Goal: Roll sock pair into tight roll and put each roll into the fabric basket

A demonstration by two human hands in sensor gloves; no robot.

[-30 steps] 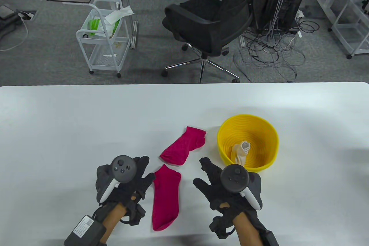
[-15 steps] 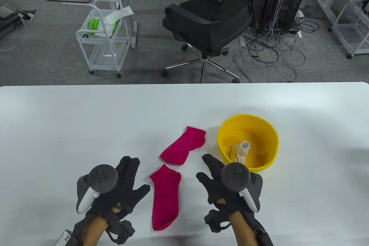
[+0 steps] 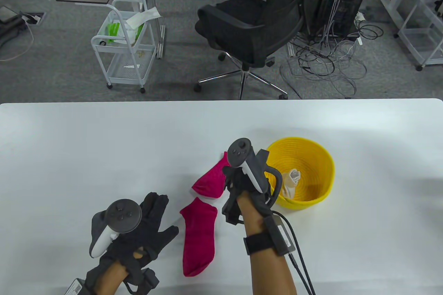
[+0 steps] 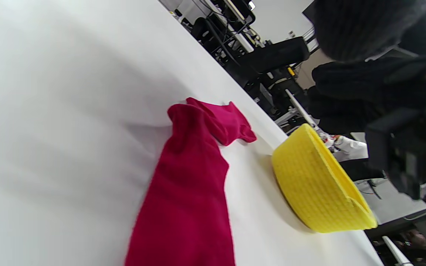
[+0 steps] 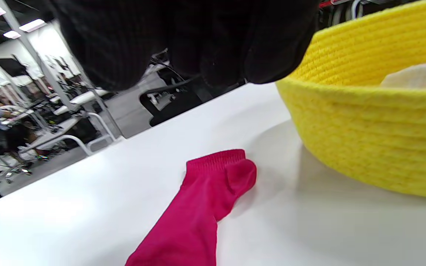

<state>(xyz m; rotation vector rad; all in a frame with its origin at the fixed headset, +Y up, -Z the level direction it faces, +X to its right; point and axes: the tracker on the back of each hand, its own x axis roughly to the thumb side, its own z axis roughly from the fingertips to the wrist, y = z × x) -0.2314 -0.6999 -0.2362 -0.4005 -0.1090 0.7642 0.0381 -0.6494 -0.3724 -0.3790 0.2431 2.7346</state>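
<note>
The right hand (image 3: pixel 242 177) has moved over the far sock (image 3: pixel 210 181).

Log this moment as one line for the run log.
right hand over far pink sock, not gripping | left hand open on table | near pink sock flat | cream roll in yellow basket

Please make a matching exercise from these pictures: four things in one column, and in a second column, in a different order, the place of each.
Things:
1. cream roll
2. left hand
3. near sock
4. right hand

Places:
a. flat on the table, between the two forearms
b. above the far sock, next to the basket
c. inside the basket
d. left of the near sock, fingers spread

Pairs: 1-c, 2-d, 3-a, 4-b
</note>
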